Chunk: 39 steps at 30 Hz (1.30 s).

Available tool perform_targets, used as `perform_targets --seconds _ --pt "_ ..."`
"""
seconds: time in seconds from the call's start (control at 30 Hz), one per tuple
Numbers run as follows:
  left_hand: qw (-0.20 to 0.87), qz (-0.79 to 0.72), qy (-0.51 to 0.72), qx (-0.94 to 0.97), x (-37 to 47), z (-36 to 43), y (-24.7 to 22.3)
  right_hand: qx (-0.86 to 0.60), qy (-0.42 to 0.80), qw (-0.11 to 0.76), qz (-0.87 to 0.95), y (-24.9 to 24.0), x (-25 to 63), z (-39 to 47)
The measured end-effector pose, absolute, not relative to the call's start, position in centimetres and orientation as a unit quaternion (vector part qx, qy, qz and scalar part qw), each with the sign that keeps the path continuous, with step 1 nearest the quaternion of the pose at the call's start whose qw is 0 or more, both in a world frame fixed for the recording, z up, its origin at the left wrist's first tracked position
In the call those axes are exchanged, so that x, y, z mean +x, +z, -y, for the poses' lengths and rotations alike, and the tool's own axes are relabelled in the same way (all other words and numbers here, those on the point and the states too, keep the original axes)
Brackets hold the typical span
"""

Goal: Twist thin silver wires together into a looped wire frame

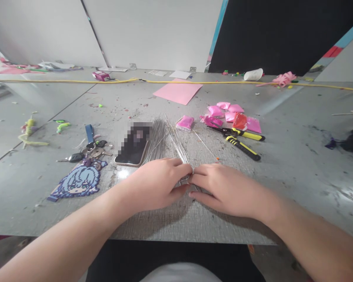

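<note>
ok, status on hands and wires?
Left hand pinching thin wires. Right hand fingertips meeting left's, grip unclear. Phone lies close beyond left hand, pliers beyond right.

Seen from my remote seat, a bare left hand (pixel 159 184), a bare right hand (pixel 232 190), uncovered forearms (pixel 101 217), black clothing (pixel 120 260) over the lap, a pale grey top (pixel 181 273) (just its rounded lower part reaches me).

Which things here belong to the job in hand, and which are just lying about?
Likely part of the job:
thin wires, at left hand and right hand
wire pile
pliers, probably

Apparently just lying about:
phone
keys
pink sheet
white cup

Pink packets: can't tell.
</note>
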<state>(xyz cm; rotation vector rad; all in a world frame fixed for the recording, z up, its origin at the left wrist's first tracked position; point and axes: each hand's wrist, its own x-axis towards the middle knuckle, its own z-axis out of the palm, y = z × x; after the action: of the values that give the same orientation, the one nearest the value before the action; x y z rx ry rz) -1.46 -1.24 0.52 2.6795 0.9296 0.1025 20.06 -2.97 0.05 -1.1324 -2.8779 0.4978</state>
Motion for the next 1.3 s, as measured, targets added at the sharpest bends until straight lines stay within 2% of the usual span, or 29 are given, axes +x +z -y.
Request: perform_targets --seconds 1.3 --pt "0.141 -0.321 0.028 0.936 -1.64 1.55 0.73 -0.365 0.172 0.01 0.915 0.21 20.13 2.99"
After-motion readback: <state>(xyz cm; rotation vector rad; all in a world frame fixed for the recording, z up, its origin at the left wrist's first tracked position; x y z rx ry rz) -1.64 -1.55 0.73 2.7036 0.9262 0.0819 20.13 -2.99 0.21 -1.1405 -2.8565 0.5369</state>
